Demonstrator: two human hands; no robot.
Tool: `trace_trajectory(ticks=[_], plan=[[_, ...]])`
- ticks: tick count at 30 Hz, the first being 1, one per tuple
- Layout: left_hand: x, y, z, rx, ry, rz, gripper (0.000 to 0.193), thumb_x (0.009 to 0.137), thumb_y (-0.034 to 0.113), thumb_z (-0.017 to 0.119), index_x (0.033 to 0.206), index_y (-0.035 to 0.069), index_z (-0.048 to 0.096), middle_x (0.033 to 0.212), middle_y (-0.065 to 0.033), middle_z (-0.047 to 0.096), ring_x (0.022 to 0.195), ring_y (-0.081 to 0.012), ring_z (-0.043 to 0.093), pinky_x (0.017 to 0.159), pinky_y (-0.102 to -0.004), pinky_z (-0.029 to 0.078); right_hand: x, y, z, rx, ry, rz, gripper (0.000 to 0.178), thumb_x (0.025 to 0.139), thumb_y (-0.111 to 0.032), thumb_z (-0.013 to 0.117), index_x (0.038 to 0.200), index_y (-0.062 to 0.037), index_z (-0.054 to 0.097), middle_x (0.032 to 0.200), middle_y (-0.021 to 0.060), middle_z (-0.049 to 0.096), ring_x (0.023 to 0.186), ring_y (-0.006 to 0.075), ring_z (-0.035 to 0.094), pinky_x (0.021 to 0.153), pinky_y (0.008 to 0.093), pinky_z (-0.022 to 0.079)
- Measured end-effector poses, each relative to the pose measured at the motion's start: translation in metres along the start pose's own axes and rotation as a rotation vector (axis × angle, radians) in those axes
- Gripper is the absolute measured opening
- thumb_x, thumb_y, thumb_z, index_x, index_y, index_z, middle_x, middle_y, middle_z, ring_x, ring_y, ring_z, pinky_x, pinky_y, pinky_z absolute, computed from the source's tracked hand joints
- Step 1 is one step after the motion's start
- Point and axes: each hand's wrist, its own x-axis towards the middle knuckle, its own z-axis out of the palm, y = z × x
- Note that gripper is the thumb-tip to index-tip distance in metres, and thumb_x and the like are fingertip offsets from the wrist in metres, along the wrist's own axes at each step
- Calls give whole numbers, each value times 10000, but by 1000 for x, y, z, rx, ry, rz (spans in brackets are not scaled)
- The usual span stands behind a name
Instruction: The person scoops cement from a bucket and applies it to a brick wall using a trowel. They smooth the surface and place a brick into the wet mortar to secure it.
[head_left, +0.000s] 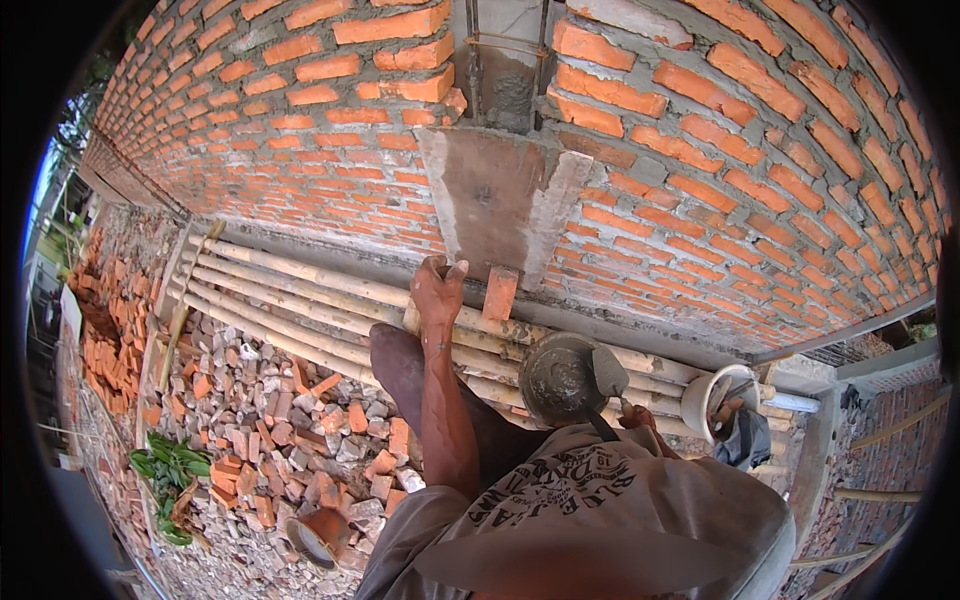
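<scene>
My left hand point(438, 292) is raised in front of the brick wall, above the bamboo poles. Its fingers are curled closed; whatever they hold, if anything, cannot be made out. A single orange brick point(500, 293) stands on end just right of that hand, at the foot of a grey-brown panel point(490, 195) set in the wall. My right hand point(637, 417), partly hidden by the shirt, grips the handle of a trowel point(609, 372). The trowel's grey blade overlaps the right rim of a dark round bucket point(552, 385) with wet mortar in it.
Bamboo poles point(290, 275) form a platform along the wall point(330, 150). A whitish bucket point(697, 405) with brick pieces and a dark bag point(745, 440) stand at the right. Broken bricks point(265, 410) cover the ground below left, with an orange-brown bucket point(318, 537) among them.
</scene>
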Motion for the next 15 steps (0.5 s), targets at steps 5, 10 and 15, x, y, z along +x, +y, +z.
trace_trajectory(ticks=[5,10,15], plan=[[-2,4,-2,27,-17,-10,356,732,149,727,962,-99,614,832,-209,662,771,-258,638,711,-341,490,0,3,2,15,13,-10,458,662,-275,632,1064,-60,590,1012,184,649,983,313,626,826,393,501],[-2,5,-3,24,-13,-12,384,730,160,732,984,-102,614,858,-217,663,799,-270,643,731,-342,493,10,6,10,-34,23,23,451,663,-281,633,1058,-67,606,1031,176,648,997,306,624,827,392,502],[-1,4,-3,53,-34,-18,401,731,165,735,993,-112,611,893,-233,660,826,-278,647,741,-352,496,9,4,8,-65,-7,-29,428,676,-290,626,1044,-71,615,1040,166,647,998,297,624,826,390,502]])
